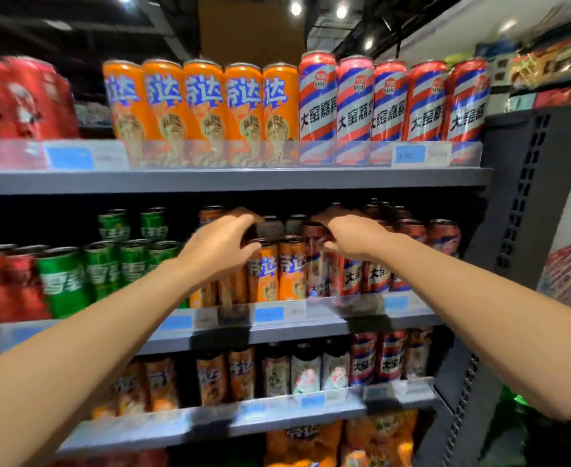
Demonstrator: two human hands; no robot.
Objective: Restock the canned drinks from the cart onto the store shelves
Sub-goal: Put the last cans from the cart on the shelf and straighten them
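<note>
Two bare forearms, no sleeves or jewellery

top shelf (pixel 230 180): red cans (pixel 18 99) at 9 o'clock, orange cans (pixel 206 106), striped cans (pixel 392 102) at 3 | middle shelf (pixel 311 326): green cans (pixel 102 267), orange, striped | lower shelf (pixel 277 412): mixed cans

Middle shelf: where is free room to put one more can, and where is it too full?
Open room shows behind the front orange cans, in the dark gap between the left hand and right hand. The green cans stand stacked and crowded; the top shelf front row is packed solid.
</note>
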